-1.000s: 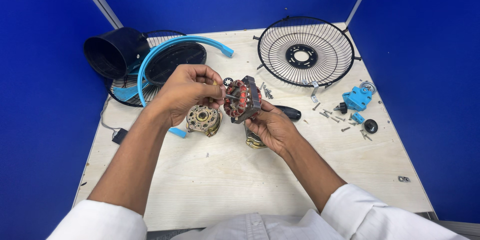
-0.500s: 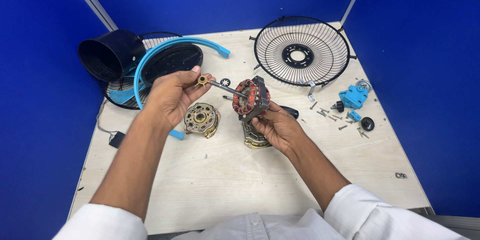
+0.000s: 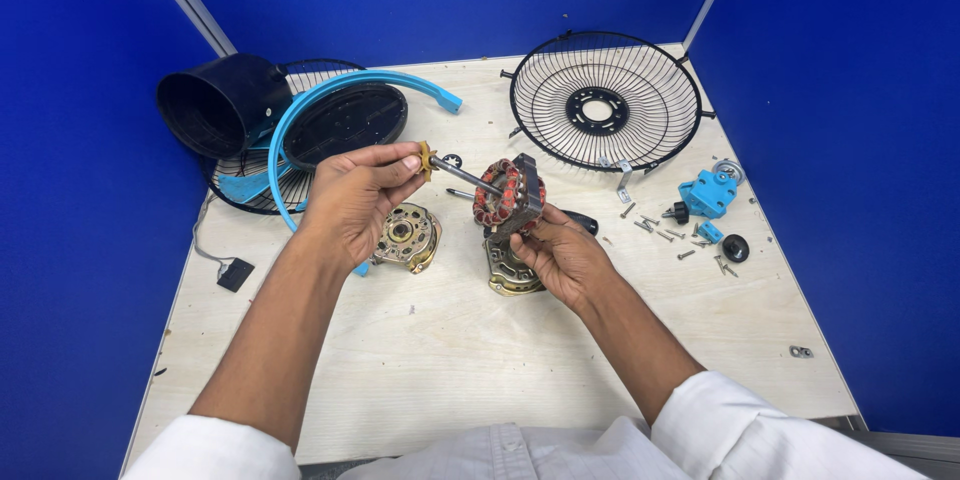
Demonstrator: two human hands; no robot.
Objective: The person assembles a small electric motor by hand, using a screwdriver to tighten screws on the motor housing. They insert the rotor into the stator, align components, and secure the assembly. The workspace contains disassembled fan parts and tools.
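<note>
Left hand (image 3: 352, 202) moved left, away from the motor coil (image 3: 508, 198) it was touching a second ago, metal rod (image 3: 462, 176) now pulled out of the coil, small brass piece (image 3: 425, 157) pinched in the left fingers (image 3: 400, 166).

Hands (image 3: 450, 215) on shaft (image 3: 462, 176) and stator (image 3: 510, 200)

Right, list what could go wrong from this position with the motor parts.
1. The left hand pinches only the tip of the rotor shaft, so the shaft could slip from that small grip.
2. The right hand holds the stator in the air above a metal end cover; if dropped, its copper windings might get damaged.
3. Loose screws lie near the right forearm and could get swept off the table.
</note>
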